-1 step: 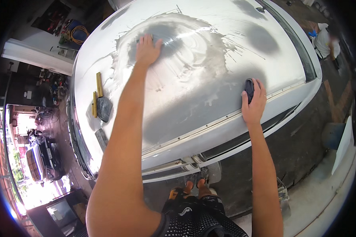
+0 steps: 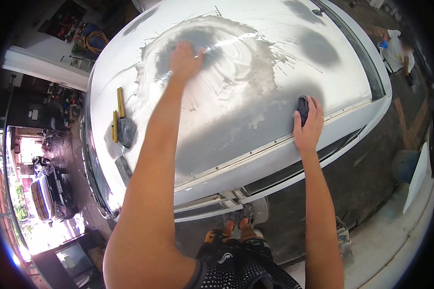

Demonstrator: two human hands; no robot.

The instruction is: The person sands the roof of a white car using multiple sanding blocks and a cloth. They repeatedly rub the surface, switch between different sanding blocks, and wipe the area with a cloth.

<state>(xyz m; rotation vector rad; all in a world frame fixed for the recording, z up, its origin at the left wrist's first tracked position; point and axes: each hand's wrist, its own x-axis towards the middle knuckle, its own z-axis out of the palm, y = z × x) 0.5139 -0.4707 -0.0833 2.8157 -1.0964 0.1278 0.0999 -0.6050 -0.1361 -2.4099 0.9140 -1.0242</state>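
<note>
My left hand (image 2: 185, 60) lies flat on the white car roof (image 2: 226, 123), over a wet grey patch, with its thumb spread and its fingers blurred by motion. Whatever may be under the palm is hidden. Near the roof's closest edge, my right hand (image 2: 309, 124) curls around a small dark oval pad (image 2: 302, 110) and rests on a grey sanded area. Milky streaks of liquid spread across the roof beside my left hand.
Two yellow strips (image 2: 120, 102), a dark scraper-like piece (image 2: 126, 133) and a flat grey piece (image 2: 123, 169) lie on the roof at left. Another person (image 2: 399, 52) is at far right. A dark car (image 2: 53, 192) stands beyond, left. A blue bin (image 2: 404, 166) sits at right.
My left hand has shifted slightly to the right on the wet patch and is now blurred. My right hand stays on the dark pad. The other person has moved a little.
</note>
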